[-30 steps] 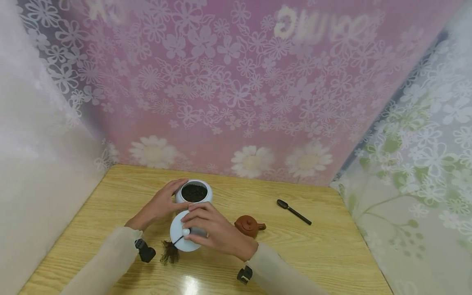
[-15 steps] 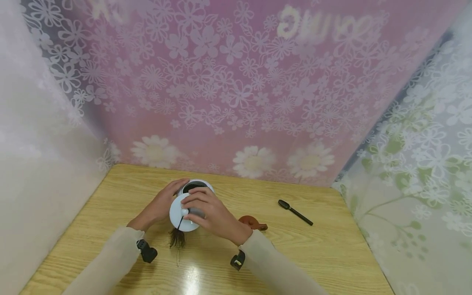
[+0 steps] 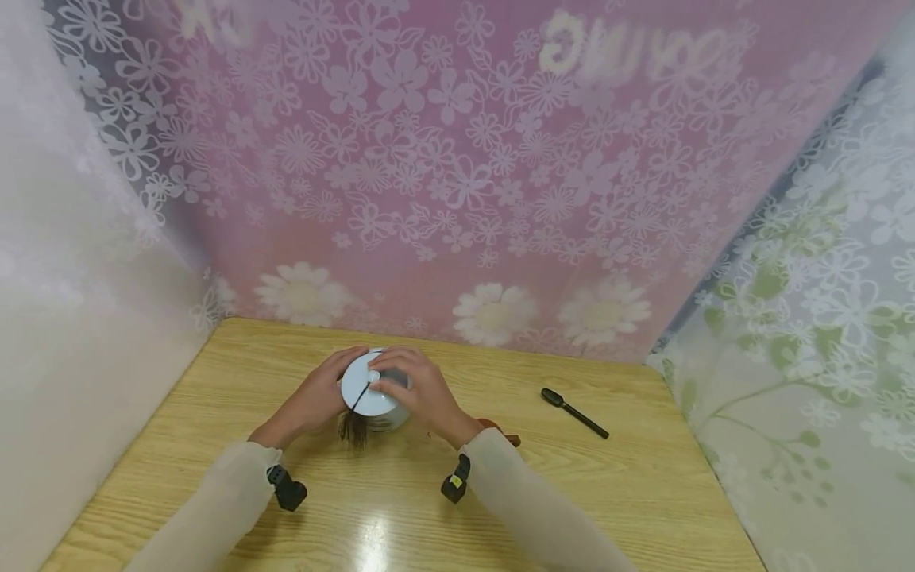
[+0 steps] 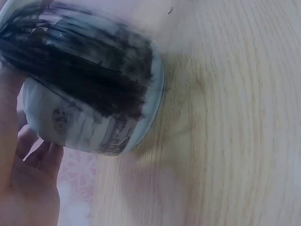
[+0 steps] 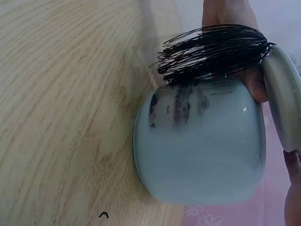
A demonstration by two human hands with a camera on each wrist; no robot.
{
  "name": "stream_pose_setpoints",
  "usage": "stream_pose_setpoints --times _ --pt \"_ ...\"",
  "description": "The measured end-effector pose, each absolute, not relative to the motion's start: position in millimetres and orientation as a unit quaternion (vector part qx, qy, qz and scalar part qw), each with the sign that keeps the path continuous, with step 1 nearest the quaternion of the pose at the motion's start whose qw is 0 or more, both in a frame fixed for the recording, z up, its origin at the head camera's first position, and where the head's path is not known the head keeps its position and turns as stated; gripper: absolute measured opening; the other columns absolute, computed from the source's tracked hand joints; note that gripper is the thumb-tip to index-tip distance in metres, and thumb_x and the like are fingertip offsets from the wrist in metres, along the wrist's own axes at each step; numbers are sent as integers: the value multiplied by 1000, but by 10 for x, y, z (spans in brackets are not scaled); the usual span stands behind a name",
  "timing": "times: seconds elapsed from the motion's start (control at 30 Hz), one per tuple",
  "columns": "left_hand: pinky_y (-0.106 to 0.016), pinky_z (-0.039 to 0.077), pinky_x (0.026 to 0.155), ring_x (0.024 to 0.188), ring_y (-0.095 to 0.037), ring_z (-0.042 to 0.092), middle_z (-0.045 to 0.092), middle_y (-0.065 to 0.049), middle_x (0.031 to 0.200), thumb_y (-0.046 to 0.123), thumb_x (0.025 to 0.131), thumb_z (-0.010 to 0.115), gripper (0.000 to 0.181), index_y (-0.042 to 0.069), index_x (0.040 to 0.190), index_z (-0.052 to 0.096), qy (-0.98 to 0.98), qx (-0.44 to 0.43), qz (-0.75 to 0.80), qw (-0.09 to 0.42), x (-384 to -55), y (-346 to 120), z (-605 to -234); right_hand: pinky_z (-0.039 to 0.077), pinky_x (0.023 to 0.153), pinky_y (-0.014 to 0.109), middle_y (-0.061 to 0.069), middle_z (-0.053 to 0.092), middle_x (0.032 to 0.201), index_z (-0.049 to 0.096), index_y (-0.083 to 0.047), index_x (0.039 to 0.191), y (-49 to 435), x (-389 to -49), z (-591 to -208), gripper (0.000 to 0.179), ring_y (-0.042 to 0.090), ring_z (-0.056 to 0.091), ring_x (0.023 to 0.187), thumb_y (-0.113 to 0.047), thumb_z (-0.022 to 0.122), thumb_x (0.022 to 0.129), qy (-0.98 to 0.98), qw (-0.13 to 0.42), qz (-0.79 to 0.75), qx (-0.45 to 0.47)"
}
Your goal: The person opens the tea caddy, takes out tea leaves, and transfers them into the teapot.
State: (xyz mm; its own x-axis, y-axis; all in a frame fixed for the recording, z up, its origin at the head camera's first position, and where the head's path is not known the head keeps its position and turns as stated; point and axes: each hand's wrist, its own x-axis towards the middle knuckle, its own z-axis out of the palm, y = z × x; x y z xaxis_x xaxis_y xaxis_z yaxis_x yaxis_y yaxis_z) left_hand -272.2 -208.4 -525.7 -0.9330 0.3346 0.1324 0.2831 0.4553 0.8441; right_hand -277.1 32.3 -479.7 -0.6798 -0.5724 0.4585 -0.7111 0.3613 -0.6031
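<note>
A pale, glazed lidded jar [image 5: 202, 146] stands upright on the table, with dark markings on its side. My left hand [image 3: 314, 403] holds it from the left, thumb on the near side and fingers on the far side. My right hand [image 3: 426, 397] pinches the knob of the jar's white lid [image 3: 357, 401] from above. In the right wrist view the lid [image 5: 281, 101] hangs tilted at the jar's mouth, close to the left thumb. A black tassel [image 5: 211, 52] tied to the knob falls over the jar's side. The jar's opening is hidden in the head view.
A reddish-brown teapot [image 3: 513, 439] sits mostly hidden behind the right wrist. Farther right lies a dark scoop [image 3: 575, 413] on the wooden table [image 3: 608, 492]. One small dark curled bit [image 5: 103, 214] lies near the jar. Flowered curtains surround the table.
My right hand has carried the lid away from me, from in front of the jar to over its mouth, covering the dark contents seen earlier. My left hand has stayed at the jar.
</note>
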Motion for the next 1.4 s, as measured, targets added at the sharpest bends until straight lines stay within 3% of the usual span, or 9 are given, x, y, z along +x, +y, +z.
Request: stream_pose_setpoints --times 0.1,0.2,0.33,0.77,1.4 --pt "-68 49 118 160 -48 38 31 -18 177 22 108 73 76 16 173 33 852 178 492 22 -2724 -2079 -5260 50 124 47 2 72 142 80 -16 129 308 -2814 -4801 28 23 58 144 -23 80 101 -826 71 424 365" --pt "-62 52 113 160 -48 37 34 -18 175 5 104 68 76 16 172 36 847 175 502 22 -2721 -2071 -5258 52 122 49 2 72 141 80 -16 129 296 -2855 -4812 28 23 59 143 -23 79 102 -825 68 440 348" --pt "-61 51 115 160 -48 36 34 -19 174 -6 98 62 81 13 172 35 848 171 501 27 -2725 -2063 -5248 53 121 49 4 72 139 79 -14 129 289 -2903 -4839 28 25 61 140 -22 78 102 -820 71 456 339" --pt "-66 43 125 160 -46 36 33 -20 174 2 104 70 80 11 173 31 855 164 491 32 -2746 -2048 -5258 52 121 45 0 73 136 78 -16 126 315 -3043 -4973 25 21 65 136 -25 78 102 -813 74 489 307" --pt "-64 45 123 162 -45 33 29 -18 177 0 103 67 82 14 174 29 848 151 506 48 -2708 -2049 -5228 54 119 50 2 72 138 75 -15 128 291 -3068 -5016 26 26 63 136 -28 75 106 -840 74 436 314"
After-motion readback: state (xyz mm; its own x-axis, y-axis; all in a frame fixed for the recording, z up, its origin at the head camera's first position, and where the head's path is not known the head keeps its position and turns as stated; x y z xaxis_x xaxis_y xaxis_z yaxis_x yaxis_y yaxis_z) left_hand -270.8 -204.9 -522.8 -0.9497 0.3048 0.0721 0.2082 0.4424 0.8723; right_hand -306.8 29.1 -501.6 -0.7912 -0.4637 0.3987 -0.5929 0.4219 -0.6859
